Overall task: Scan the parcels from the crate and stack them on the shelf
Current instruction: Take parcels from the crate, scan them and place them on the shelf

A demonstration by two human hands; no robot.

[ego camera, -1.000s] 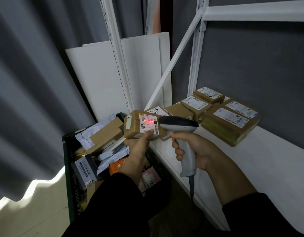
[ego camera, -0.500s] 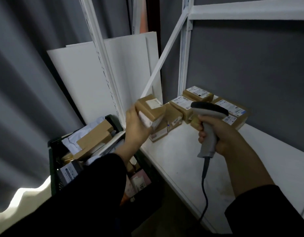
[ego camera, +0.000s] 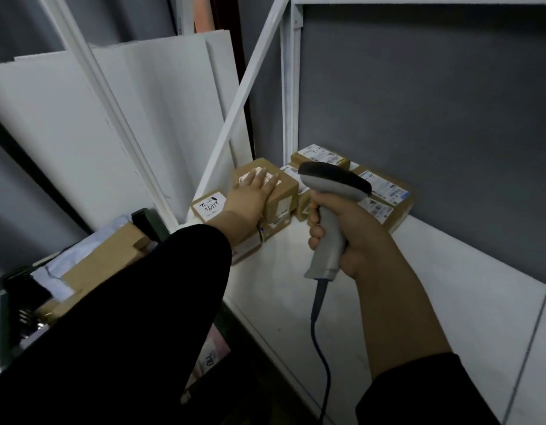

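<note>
A small brown parcel (ego camera: pixel 282 194) sits on top of other boxes at the back left corner of the white shelf (ego camera: pixel 419 286). My left hand (ego camera: pixel 250 194) lies palm down on its top, fingers spread and flat, not curled round it. My right hand (ego camera: pixel 354 237) is shut on the grey barcode scanner (ego camera: pixel 330 185), held upright over the shelf just right of that parcel, its cable hanging down. More labelled brown parcels (ego camera: pixel 385 191) are stacked against the back wall. The dark crate (ego camera: pixel 7 302) at lower left holds several parcels (ego camera: pixel 106 256), mostly hidden by my left sleeve.
A low box with a handwritten label (ego camera: pixel 208 207) lies left of my left hand. White shelf uprights and a diagonal brace (ego camera: pixel 234 118) stand at the shelf's left end. White boards (ego camera: pixel 158 118) lean behind the crate. The shelf's right part is bare.
My left hand carried the small parcel from in front of the scanner onto the stack in the shelf corner. The scanner swung right and up, off the label.
</note>
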